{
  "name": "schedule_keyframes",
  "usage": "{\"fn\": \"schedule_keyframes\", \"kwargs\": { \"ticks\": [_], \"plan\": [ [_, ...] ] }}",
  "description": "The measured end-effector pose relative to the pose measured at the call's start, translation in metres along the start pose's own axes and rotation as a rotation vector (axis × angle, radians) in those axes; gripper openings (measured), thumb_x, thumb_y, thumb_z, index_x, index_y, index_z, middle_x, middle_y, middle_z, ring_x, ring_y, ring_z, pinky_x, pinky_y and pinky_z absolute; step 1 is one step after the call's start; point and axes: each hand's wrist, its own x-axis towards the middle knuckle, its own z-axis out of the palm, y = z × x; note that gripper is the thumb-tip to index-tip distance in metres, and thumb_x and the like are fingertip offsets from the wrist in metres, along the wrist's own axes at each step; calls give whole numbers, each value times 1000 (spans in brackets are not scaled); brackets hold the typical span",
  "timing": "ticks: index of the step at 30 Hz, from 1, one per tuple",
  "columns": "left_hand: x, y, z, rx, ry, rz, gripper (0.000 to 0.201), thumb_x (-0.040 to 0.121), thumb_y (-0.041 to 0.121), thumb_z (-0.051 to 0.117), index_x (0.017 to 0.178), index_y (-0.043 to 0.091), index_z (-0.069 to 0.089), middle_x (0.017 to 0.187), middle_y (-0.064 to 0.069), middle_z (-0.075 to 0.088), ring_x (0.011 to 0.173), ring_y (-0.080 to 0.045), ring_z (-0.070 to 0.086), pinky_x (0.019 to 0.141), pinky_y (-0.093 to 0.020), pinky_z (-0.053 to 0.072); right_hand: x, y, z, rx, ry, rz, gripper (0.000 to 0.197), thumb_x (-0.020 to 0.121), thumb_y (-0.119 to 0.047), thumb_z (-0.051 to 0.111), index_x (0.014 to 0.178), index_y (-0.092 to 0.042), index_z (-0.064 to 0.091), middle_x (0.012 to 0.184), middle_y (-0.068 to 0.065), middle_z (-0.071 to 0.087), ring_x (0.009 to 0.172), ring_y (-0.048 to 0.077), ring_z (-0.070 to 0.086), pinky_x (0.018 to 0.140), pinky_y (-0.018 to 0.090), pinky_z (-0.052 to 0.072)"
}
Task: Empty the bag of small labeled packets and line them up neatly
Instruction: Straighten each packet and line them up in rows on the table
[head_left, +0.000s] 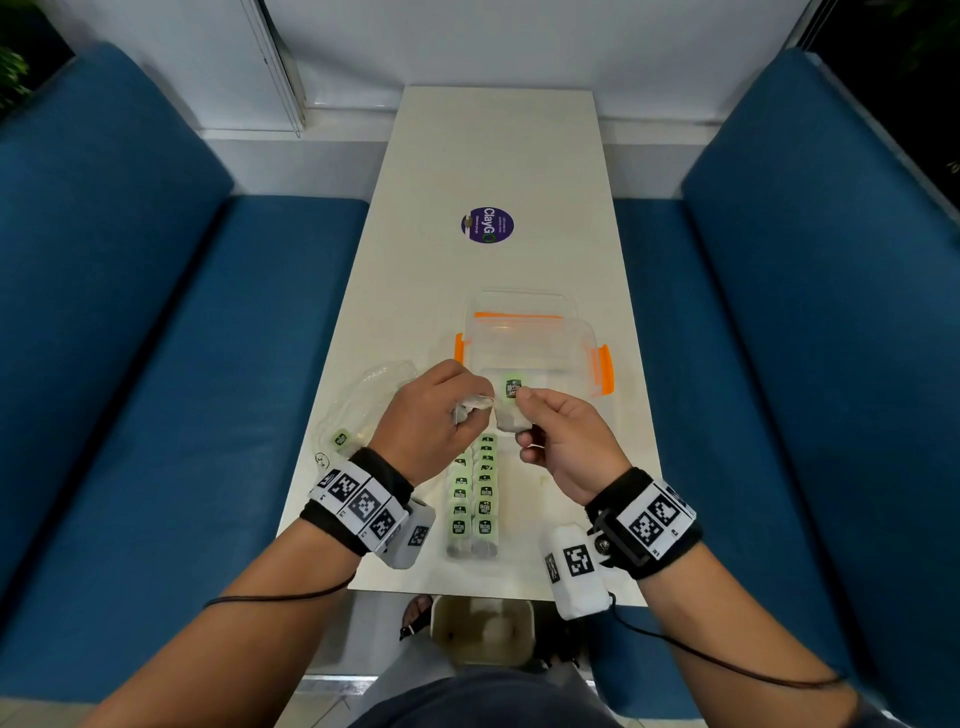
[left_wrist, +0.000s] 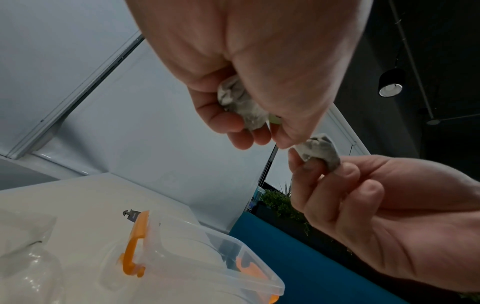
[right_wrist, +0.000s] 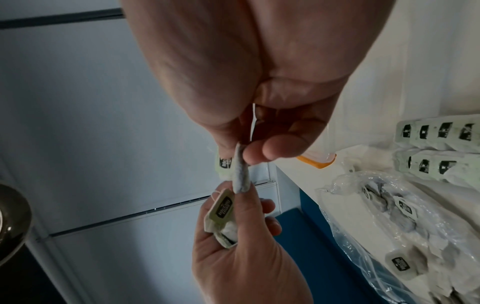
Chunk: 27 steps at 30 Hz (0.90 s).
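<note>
Both hands pinch tea bags: left hand (head_left: 434, 413) one (head_left: 470, 408), right hand (head_left: 563, 441) another (head_left: 511, 410); your tangled strings may disturb the rows (head_left: 475, 499).

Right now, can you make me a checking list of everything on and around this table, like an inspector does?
Surface: white table with a round purple sticker.
Job's things: two neat rows of packets near the front edge; clear plastic bag at left, packets still inside.
Clutter: clear box with orange latches.
Grippers: left hand grips a crumpled packet; right hand pinches a green-labelled packet.
Cables: a black cable runs from each wristband.
Surroundings: blue benches on both sides, white wall behind.
</note>
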Motion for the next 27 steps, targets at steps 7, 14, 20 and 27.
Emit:
{"fn": "schedule_keyframes", "kwargs": {
  "ticks": [7,14,20,27],
  "plan": [
    [2,5,2,-55,11,-45,12,88,13,68,99,16,73,92,4,64,79,-11,61,74,-25,50,3,0,4,46,31,-52,13,100,-19,62,107,-9,68,80,5,61,60,11,52,53,21,47],
    [7,8,0,-86,71,-51,10,89,14,65,96,13,72,89,8,62,78,-4,58,74,-15,43,-1,-5,5,89,-83,-97,20,98,-1,59,113,-10,67,86,2,74,73,11,67,67,23,57],
    [7,9,0,-73,63,-36,11,88,15,67,98,13,74,91,6,65,77,-9,60,73,-15,45,-1,-8,5,122,-8,-145,21,97,0,61,113,-13,65,92,6,75,77,13,70,67,25,57],
    [6,14,0,-86,62,-36,13,86,5,73,97,12,74,92,6,67,80,-3,60,76,-12,43,0,-6,5,76,42,-166,20,97,-4,63,113,-15,66,91,7,75,79,14,70,67,25,56]
  ]
}}
